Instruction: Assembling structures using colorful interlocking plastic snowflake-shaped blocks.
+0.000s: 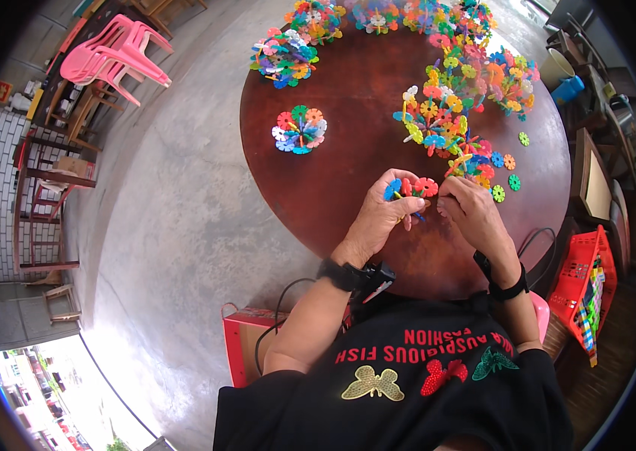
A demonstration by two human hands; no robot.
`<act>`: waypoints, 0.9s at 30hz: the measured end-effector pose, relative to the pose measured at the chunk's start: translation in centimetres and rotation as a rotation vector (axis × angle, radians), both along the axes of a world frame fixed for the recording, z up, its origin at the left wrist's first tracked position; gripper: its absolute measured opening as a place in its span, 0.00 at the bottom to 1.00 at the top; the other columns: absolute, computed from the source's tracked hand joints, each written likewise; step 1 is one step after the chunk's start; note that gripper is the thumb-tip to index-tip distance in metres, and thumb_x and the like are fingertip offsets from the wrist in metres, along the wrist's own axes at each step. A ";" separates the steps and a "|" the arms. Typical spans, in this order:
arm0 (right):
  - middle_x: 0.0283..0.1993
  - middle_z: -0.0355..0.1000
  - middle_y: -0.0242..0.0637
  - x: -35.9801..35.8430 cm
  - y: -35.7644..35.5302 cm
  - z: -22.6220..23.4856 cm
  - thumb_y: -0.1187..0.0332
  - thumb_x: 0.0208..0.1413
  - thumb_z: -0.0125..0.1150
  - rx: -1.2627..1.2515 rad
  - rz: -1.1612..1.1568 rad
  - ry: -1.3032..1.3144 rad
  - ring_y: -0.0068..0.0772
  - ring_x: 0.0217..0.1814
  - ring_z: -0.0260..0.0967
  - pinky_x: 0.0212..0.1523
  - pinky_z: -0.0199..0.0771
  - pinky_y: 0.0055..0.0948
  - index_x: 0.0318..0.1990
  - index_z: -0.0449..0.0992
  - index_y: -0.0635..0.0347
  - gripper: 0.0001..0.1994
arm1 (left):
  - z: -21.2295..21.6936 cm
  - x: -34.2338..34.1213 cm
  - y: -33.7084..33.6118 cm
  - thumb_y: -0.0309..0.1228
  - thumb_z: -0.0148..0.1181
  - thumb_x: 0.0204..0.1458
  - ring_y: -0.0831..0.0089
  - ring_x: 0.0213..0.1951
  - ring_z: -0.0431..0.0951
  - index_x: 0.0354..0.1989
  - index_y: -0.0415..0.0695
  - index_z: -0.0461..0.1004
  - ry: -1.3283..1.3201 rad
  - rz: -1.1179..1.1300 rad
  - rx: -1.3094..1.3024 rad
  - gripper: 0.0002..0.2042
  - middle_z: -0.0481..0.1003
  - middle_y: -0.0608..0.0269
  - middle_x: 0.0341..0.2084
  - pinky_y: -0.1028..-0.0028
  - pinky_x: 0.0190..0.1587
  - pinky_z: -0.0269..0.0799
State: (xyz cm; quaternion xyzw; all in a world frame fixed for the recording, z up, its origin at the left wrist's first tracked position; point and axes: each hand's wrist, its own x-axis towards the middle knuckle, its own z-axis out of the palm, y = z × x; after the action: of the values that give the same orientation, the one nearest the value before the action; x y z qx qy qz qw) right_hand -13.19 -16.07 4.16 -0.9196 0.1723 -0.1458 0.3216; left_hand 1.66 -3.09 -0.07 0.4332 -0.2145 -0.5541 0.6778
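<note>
Pink plastic chairs [96, 66] at upper left — a red basket [575, 279] at right.

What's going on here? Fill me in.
At a round brown table, a person's left hand holds a small bunch of flower-shaped pieces, mostly red and blue. The right hand is close beside it; whether it grips a piece is unclear. A round multicoloured ball sits apart on the left, bigger clusters line the far side and right, and loose discs lie nearby.
</note>
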 end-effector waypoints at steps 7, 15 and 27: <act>0.31 0.69 0.44 0.2 0.7 1.9 0.66 0.55 0.58 -0.067 -0.026 -0.067 0.49 0.32 0.68 0.32 0.67 0.39 0.31 0.71 0.63 0.09 | 1.0 0.0 0.4 0.23 0.61 0.49 0.76 0.35 0.77 0.45 0.42 0.67 0.052 -0.005 -0.004 0.15 0.76 0.61 0.38 0.77 0.32 0.74; 0.24 0.64 0.47 0.1 0.8 1.5 0.64 0.53 0.60 0.154 0.054 0.020 0.50 0.28 0.66 0.28 0.63 0.40 0.28 0.69 0.65 0.13 | 0.9 -0.5 0.3 0.29 0.65 0.50 0.82 0.26 0.75 0.43 0.45 0.69 -0.041 -0.147 -0.060 0.14 0.72 0.68 0.27 0.82 0.23 0.70; 0.26 0.68 0.38 -1.2 2.3 3.6 0.69 0.51 0.56 0.117 -0.143 -0.156 0.37 0.25 0.69 0.24 0.66 0.33 0.32 0.72 0.66 0.07 | 1.3 1.0 0.8 0.28 0.64 0.50 0.81 0.21 0.75 0.37 0.45 0.70 0.013 -0.161 -0.080 0.09 0.74 0.65 0.24 0.85 0.17 0.62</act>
State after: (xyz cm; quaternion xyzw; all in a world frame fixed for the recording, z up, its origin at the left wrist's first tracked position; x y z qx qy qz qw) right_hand -14.43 -13.74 7.77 -0.8705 0.2199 -0.2293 0.3759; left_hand 2.67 -2.33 1.19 0.3833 -0.2663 -0.6005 0.6493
